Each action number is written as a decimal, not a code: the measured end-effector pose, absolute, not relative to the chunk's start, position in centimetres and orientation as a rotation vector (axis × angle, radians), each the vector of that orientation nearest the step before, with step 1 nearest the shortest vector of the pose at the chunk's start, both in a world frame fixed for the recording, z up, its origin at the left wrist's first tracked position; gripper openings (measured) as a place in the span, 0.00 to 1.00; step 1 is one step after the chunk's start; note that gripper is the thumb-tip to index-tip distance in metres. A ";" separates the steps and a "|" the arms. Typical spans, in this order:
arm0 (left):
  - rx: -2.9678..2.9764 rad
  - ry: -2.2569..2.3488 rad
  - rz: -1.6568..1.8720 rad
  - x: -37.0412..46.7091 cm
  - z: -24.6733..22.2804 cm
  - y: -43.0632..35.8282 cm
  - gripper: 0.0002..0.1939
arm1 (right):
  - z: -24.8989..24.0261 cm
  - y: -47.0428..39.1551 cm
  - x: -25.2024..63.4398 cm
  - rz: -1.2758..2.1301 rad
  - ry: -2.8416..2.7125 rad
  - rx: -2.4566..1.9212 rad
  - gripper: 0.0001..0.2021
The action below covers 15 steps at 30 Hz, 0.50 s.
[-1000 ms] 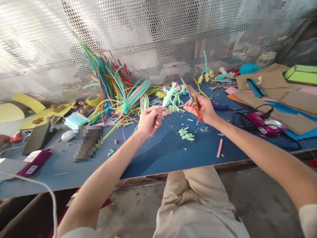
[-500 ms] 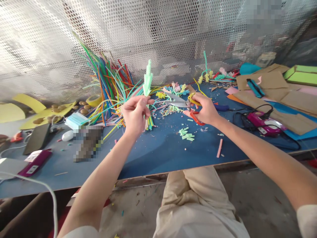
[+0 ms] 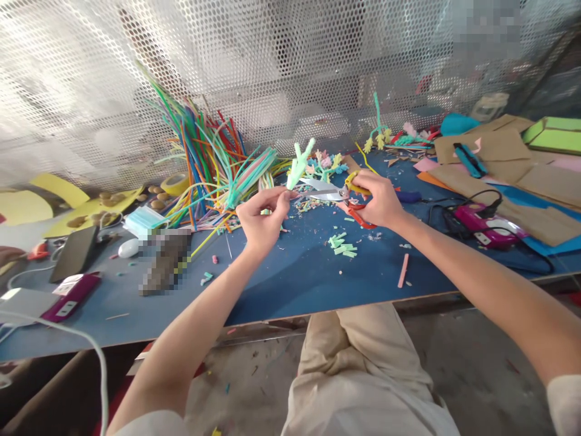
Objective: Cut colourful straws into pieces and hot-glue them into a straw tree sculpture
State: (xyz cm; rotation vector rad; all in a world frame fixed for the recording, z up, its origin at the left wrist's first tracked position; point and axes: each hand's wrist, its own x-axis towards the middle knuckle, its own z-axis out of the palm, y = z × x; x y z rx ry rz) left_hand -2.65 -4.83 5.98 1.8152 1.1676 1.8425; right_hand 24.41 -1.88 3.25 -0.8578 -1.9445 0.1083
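My left hand pinches the lower end of a light green fuzzy piece with several prongs pointing up. Scissors with a yellow and a red handle are in my right hand, their blades apart and pointing left, with the tips close to my left fingertips. Short green cut pieces lie on the blue table below the scissors. Behind the blades is a cluster of pink, yellow and blue fuzzy pieces.
A large bundle of coloured stems stands at the back left. Left of it are a face mask, a white mouse and a purple power strip. Brown paper, a cutter and another power strip lie right.
My left hand has moved right, toward the scissors. The green piece has lowered, tilted right, and its prongs now spread apart. My right hand has barely moved.
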 end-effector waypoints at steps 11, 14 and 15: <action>1.852 1.183 1.770 -2.6 5.9 -5.3 0.09 | 2.6 -1.1 25.2 0.082 -1.982 -0.908 0.20; 1.904 1.189 1.758 -2.6 5.9 -5.4 0.08 | 2.4 -1.1 25.1 0.046 -1.990 -0.878 0.20; 1.921 1.184 1.752 -2.6 5.9 -5.4 0.08 | 2.3 -1.1 25.1 0.037 -1.990 -0.866 0.19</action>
